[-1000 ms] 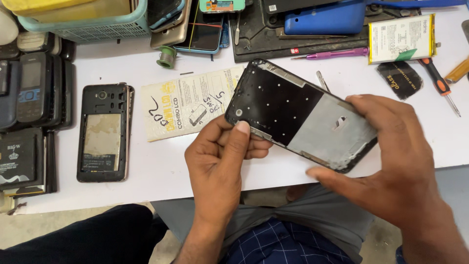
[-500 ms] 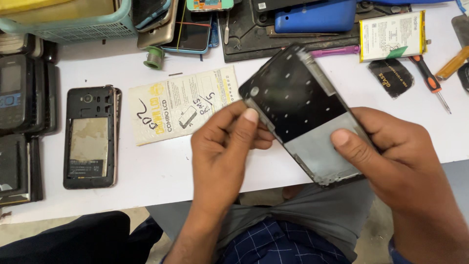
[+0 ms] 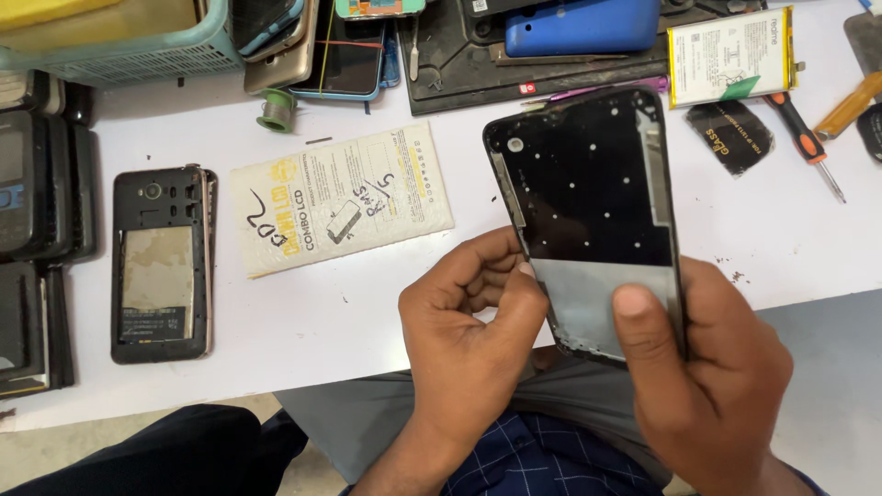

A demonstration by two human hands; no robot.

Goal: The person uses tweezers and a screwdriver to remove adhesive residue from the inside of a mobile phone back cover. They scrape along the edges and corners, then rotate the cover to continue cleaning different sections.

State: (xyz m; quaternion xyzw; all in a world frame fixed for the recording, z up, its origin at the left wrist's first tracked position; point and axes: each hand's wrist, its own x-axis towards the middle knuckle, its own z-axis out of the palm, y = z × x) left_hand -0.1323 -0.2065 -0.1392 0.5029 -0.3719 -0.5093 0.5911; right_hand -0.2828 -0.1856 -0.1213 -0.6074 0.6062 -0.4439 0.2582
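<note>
I hold a black phone frame (image 3: pixel 588 193) upright over the white table's front edge, its inner side facing me, with a grey plate in its lower part. My right hand (image 3: pixel 707 377) grips its lower right corner, thumb pressed on the grey plate. My left hand (image 3: pixel 473 326) touches the frame's lower left edge with curled fingers, thumb tip at the rim.
A cream padded envelope (image 3: pixel 340 197) lies left of the frame. An opened phone without a back cover (image 3: pixel 161 262) lies further left. Old phones are stacked along the left edge (image 3: pixel 37 184). A battery (image 3: pixel 730 55), screwdrivers (image 3: pixel 808 142), a blue phone case (image 3: pixel 579 23) and a basket (image 3: pixel 138 46) are at the back.
The frame has turned from a slant to nearly upright and moved closer to me. My right thumb slid onto the grey plate. The left hand stayed at the lower left edge.
</note>
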